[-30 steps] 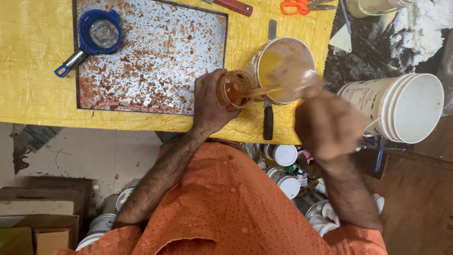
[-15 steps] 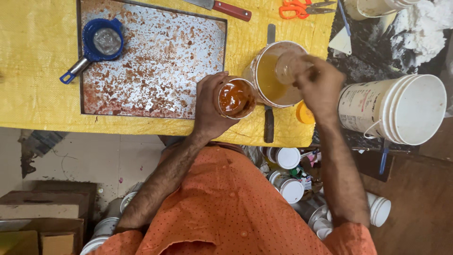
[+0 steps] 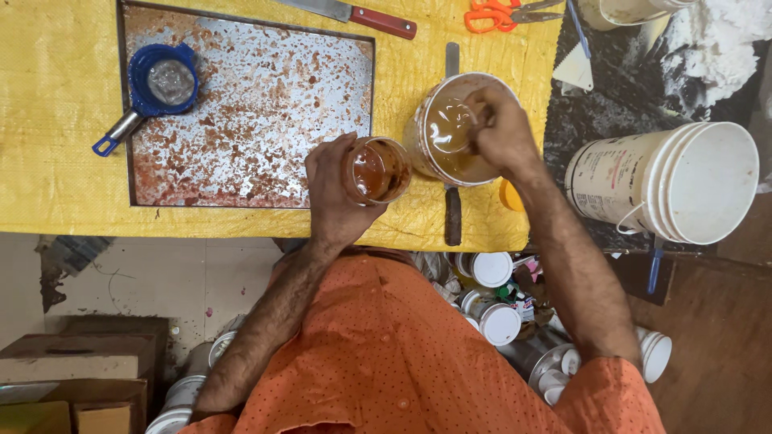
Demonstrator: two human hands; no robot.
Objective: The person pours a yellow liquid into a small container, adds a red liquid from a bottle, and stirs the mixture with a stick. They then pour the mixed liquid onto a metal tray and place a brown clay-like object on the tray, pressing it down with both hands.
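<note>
My left hand (image 3: 331, 197) grips a small open jar (image 3: 378, 170) of reddish-brown liquid, held upright over the yellow cloth (image 3: 56, 120). Touching it on the right stands a larger round tub (image 3: 420, 120) of yellow-brown liquid. My right hand (image 3: 505, 133) reaches down into this tub with its fingers closed on a small clear cup (image 3: 450, 124), which is dipped in the liquid and partly hidden.
A stained metal tray (image 3: 257, 104) with a blue strainer (image 3: 161, 84) lies to the left. A red-handled knife (image 3: 378, 20) and orange scissors (image 3: 503, 14) lie at the far edge. A second knife (image 3: 453, 221) lies under the tub. A white bucket (image 3: 683, 181) lies on its side at right. White-lidded jars (image 3: 492, 269) sit below the table.
My right hand has moved from above the jar back to the tub and lowered the cup into its liquid. The left hand keeps the jar beside the tub.
</note>
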